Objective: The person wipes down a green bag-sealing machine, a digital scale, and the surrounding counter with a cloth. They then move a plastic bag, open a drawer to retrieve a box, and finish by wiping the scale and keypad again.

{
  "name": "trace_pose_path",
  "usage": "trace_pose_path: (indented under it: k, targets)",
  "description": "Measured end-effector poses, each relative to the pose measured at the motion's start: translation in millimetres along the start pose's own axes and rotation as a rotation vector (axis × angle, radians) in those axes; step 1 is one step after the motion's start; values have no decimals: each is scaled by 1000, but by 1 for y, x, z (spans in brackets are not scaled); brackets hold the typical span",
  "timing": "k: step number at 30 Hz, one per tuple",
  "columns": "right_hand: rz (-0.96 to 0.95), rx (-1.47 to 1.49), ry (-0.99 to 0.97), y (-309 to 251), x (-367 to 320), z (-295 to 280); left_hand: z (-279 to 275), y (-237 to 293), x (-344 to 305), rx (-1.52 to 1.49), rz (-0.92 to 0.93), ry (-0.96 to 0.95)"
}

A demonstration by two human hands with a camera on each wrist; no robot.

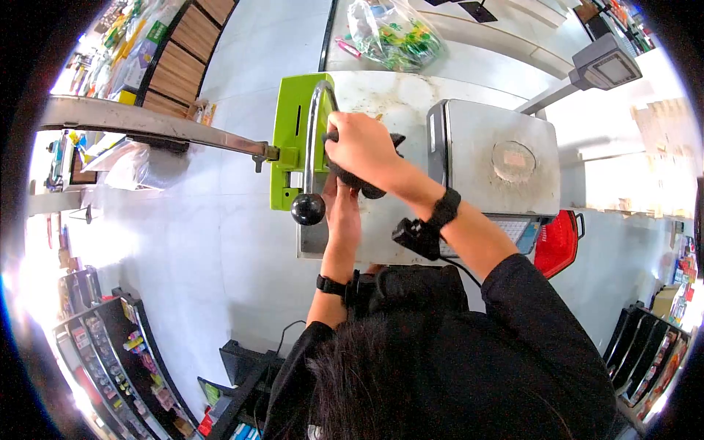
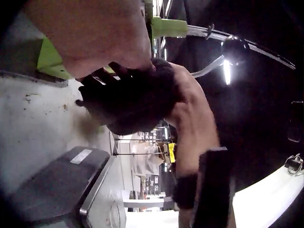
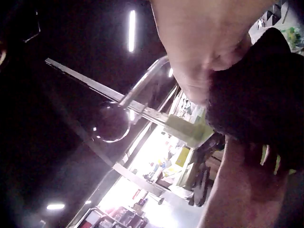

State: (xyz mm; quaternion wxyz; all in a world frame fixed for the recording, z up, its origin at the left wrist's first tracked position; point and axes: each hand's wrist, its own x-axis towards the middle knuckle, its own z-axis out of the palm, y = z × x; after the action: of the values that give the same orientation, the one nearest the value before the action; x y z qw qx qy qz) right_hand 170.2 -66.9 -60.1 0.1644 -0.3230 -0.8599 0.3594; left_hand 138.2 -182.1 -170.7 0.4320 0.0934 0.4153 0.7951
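Note:
Both hands hold a soft-looking black thing beside a green hand-lever machine; its exact kind I cannot tell. From above, my right hand grips it with curled fingers. My left hand holds it from below, the fingers bent against it in the left wrist view. Pointed ends of the black thing stick out past the fingers there. The machine's bent metal lever, tipped with a black ball knob, runs just left of the hands. Much of the black thing is hidden by the right hand.
A weighing scale stands right of the hands on the white table. A metal bar reaches left from the machine. A clear bag with green items and a pink pen lie behind. A red basket sits at right.

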Motion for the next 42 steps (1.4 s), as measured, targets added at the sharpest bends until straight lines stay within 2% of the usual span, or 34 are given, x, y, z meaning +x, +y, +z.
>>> trace_pose_path:
  k: [3,4,5,6,8,9,11,12,14,15,16,18,19,20,22,23,24,26,28,30,32,34,35,36,38,39,40,42]
  targets:
    - [-96,-70,8,-1,-8,-1,-4,5,-2,68,-22,21]
    - [-94,-70,13,1,0,-2,-2,10,-3,235,-32,25]
    - [-63,-58,85,3,10,-4,-1,13,-4,403,-41,28]
    - [-33,-48,155,4,18,-6,0,11,-4,403,-40,23]
    - [-18,-82,230,9,22,-3,-3,1,-3,78,-33,48]
    - [-36,-84,217,12,17,1,-7,-1,-4,79,-38,40]
    - [-28,-83,126,3,-2,-1,-22,-10,-6,-137,-90,104]
    - [-11,-64,20,-5,-14,-1,-48,-29,2,284,40,1]
    - [-207,-62,119,-6,-31,11,-4,15,-17,107,-160,84]
    - [-208,-46,180,-4,-32,12,-42,-16,2,4,-176,-19]
    - [-205,-49,184,0,-30,9,-37,-13,3,4,-179,-24]
    - [29,105,236,17,-28,-1,-32,-2,0,-159,-264,71]
    - [16,184,326,25,-27,-8,-24,4,-8,-233,-221,-19]
    - [115,152,341,32,-27,-14,-21,6,-7,-236,-228,-21]
    - [146,173,369,35,-28,-24,-17,8,-3,-267,-260,-81]
    - [114,110,379,36,-25,-25,-12,7,1,-130,-264,-53]
    - [122,112,381,33,-21,-26,-13,2,5,-126,-272,-52]
    - [-74,100,417,25,-14,-29,-12,-11,11,-58,-135,-154]
    - [-104,96,392,18,-7,-31,1,-17,13,-160,-134,-167]
    - [-77,28,85,15,0,-29,2,-22,18,-222,-177,-59]
    - [-120,27,98,10,8,-16,-3,-23,20,-232,-214,-69]
    - [-31,-15,116,3,16,-4,-12,-26,18,-257,-114,-208]
    - [-38,-38,144,1,18,0,-20,-27,23,-336,-134,-289]
    - [-36,-35,138,0,16,2,-25,-31,20,-336,-135,-281]
    - [3,-59,71,-9,4,1,-14,-23,9,-188,-209,38]
    - [-36,-73,19,-9,-5,3,-14,-21,11,-291,-297,82]
    - [-36,-76,19,-8,-9,3,-10,-19,11,-293,-298,81]
    - [-48,-68,13,-6,-12,2,-3,-15,10,-146,-301,39]
